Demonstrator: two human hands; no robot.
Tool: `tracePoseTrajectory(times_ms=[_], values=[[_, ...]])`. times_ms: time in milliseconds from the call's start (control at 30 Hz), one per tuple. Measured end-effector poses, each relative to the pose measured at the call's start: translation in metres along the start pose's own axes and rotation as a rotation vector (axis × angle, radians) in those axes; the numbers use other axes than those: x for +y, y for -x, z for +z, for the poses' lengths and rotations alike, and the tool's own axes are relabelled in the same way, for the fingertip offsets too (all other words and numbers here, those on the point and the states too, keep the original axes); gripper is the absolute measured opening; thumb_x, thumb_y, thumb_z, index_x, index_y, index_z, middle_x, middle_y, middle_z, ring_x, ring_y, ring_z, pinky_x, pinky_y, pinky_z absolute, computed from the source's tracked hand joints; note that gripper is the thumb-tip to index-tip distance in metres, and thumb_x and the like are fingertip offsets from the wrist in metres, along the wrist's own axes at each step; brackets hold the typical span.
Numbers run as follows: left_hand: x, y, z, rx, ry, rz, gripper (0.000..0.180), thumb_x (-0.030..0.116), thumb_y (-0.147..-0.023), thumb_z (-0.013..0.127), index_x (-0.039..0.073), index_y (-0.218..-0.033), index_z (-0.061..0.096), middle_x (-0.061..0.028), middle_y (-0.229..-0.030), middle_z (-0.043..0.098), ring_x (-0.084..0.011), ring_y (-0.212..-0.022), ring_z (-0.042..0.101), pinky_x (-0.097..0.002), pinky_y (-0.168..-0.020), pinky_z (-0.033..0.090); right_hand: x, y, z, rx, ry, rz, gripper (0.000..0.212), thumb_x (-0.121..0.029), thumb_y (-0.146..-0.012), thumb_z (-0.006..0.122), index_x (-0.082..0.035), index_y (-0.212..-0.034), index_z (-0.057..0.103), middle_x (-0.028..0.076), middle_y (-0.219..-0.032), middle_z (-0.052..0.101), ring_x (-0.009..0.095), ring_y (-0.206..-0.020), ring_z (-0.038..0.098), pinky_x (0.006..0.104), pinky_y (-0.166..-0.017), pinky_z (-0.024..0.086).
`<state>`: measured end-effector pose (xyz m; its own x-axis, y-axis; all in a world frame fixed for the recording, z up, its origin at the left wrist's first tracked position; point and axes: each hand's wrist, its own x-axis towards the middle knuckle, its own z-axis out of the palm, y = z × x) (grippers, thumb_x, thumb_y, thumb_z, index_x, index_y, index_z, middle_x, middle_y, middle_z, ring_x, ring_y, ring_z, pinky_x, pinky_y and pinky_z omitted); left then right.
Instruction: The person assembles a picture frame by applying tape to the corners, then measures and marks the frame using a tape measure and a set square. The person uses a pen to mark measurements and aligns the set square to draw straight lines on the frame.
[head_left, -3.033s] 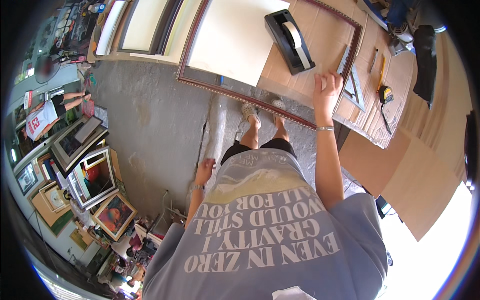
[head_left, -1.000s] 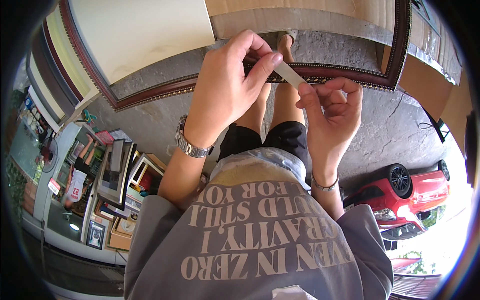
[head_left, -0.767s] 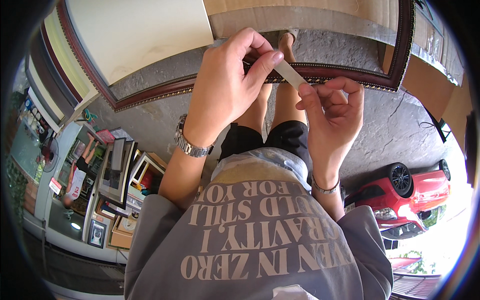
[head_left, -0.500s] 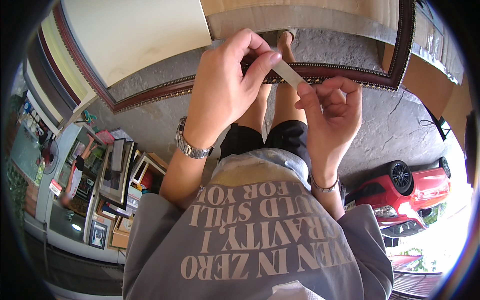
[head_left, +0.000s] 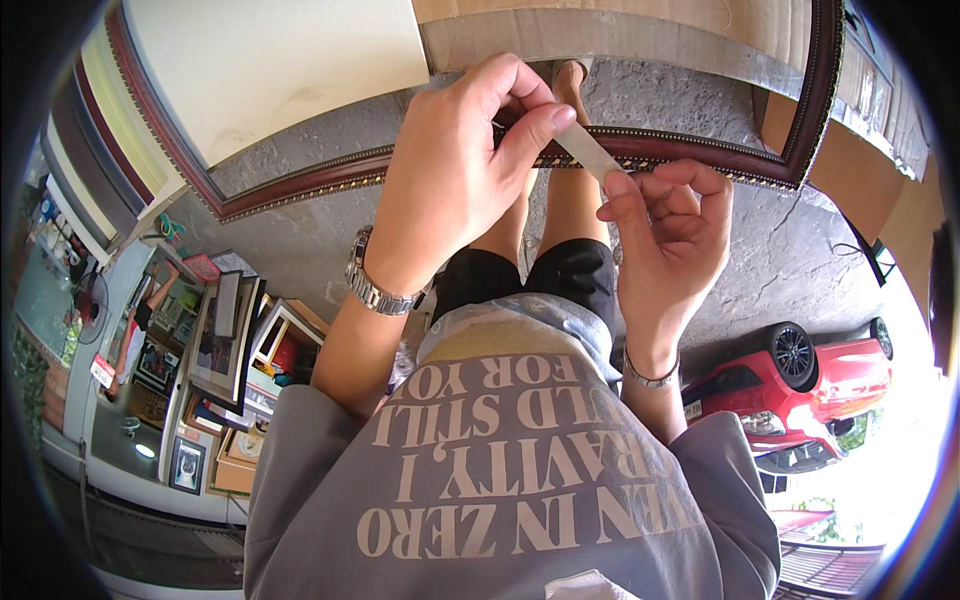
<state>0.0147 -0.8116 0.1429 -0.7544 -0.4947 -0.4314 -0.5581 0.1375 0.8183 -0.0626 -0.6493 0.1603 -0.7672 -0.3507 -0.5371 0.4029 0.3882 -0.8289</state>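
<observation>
Between my hands a short, pale strip of tape (head_left: 590, 152) is stretched flat and slanting. My left hand (head_left: 465, 150) pinches its upper end between thumb and forefinger. The lower end is pinched by my right hand (head_left: 672, 235), whose other fingers curl loosely. Beneath and beyond the strip lies a large dark reddish-brown picture frame (head_left: 310, 183) with a beaded, gold-patterned edge. Its near rail passes behind my left hand and over my legs. Inside the frame's left part shows a cream board (head_left: 270, 75).
Cardboard (head_left: 640, 25) lies at the far side, over grey concrete floor (head_left: 760, 235). More frame mouldings (head_left: 95, 150) stand at the far left. Framed pictures (head_left: 222, 340) crowd shelves on the left, with another person (head_left: 130, 340) beyond. A red car (head_left: 825, 380) stands at right.
The strip stays pinched between both hands, which have shifted slightly to the right in view. The person at the left has changed posture a little.
</observation>
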Motion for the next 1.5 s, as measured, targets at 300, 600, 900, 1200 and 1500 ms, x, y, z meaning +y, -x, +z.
tracePoseTrajectory(times_ms=[300,600,900,1200,1500], values=[[-0.002,0.001,0.004,0.036,-0.020,0.027,0.018,0.012,-0.095,0.076,-0.001,-0.092,0.063,-0.0073,-0.077,0.071,-0.0086,-0.070,0.063,-0.0241,-0.066,0.051,0.006,0.001,0.001,0.005,0.048,-0.054,0.029,0.002,-0.092,0.074,-0.001,-0.116,0.058,0.005,-0.083,0.071,0.007,-0.071,0.064,0.0210,-0.064,0.049],[-0.001,0.000,0.006,0.026,0.041,0.051,0.019,0.010,-0.093,0.078,0.000,-0.093,0.062,-0.0030,-0.080,0.069,-0.0069,-0.073,0.061,-0.0239,-0.067,0.051,0.016,-0.006,-0.006,-0.050,0.287,-0.170,0.042,0.001,-0.092,0.075,-0.001,-0.132,0.065,0.003,-0.087,0.072,0.005,-0.074,0.064,0.0187,-0.068,0.050],[0.000,0.003,0.001,-0.022,0.081,0.071,0.021,0.012,-0.094,0.077,0.001,-0.094,0.059,-0.0063,-0.088,0.073,-0.0067,-0.079,0.063,-0.0239,-0.073,0.052,0.014,-0.001,-0.010,-0.075,0.208,-0.209,0.043,0.004,-0.092,0.074,0.002,-0.133,0.063,0.004,-0.087,0.071,0.006,-0.076,0.064,0.0196,-0.068,0.050],[-0.002,0.003,0.002,-0.025,0.171,0.135,0.023,0.016,-0.092,0.079,-0.001,-0.093,0.063,-0.0112,-0.088,0.074,-0.0193,-0.079,0.073,-0.0304,-0.071,0.055,0.016,-0.002,-0.025,-0.169,0.183,-0.260,0.042,0.008,-0.092,0.071,0.006,-0.133,0.061,0.006,-0.092,0.069,0.009,-0.083,0.064,0.0213,-0.076,0.050],[0.003,0.007,-0.012,-0.169,0.009,0.138,0.010,0.002,-0.095,0.071,-0.001,-0.092,0.061,-0.0139,-0.101,0.076,-0.0157,-0.096,0.071,-0.0271,-0.084,0.054,0.020,0.004,-0.023,-0.145,0.040,-0.186,0.036,0.005,-0.090,0.074,0.001,-0.123,0.058,0.007,-0.088,0.071,0.011,-0.080,0.068,0.0246,-0.075,0.053]])
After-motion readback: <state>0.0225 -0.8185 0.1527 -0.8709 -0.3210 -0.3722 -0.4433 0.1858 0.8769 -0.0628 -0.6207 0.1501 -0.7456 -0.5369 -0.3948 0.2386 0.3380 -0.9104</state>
